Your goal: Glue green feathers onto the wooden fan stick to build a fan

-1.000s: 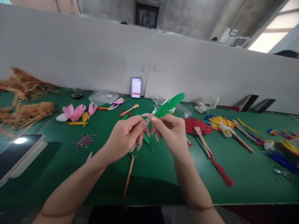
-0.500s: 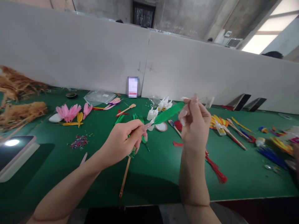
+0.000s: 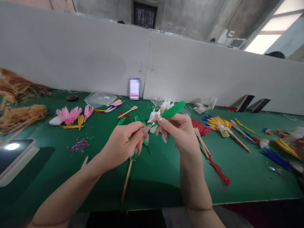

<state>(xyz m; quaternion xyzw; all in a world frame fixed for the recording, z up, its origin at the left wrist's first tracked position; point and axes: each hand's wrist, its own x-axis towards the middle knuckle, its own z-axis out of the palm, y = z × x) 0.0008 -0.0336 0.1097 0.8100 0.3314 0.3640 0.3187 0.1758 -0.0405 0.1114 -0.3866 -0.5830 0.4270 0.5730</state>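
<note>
The left hand (image 3: 131,139) and right hand (image 3: 180,131) pinch a long green feather (image 3: 174,109) between closed fingertips, above the green table (image 3: 161,177). Small white pointed-tip bottles (image 3: 167,104) stand just behind it, their labels unreadable from here. Leftward lies a flat clear plastic bag (image 3: 101,100), near a propped phone (image 3: 134,88), its screen blurred.

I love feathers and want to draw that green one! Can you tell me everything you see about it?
The green feather is bright, long and smooth-looking, with a rounded tip. It slants up to the right, its lower end pinched in the right hand. It's held above the table, in front of small white bottles. Fingers hide its base, so I can't tell if the left hand touches it.
</note>
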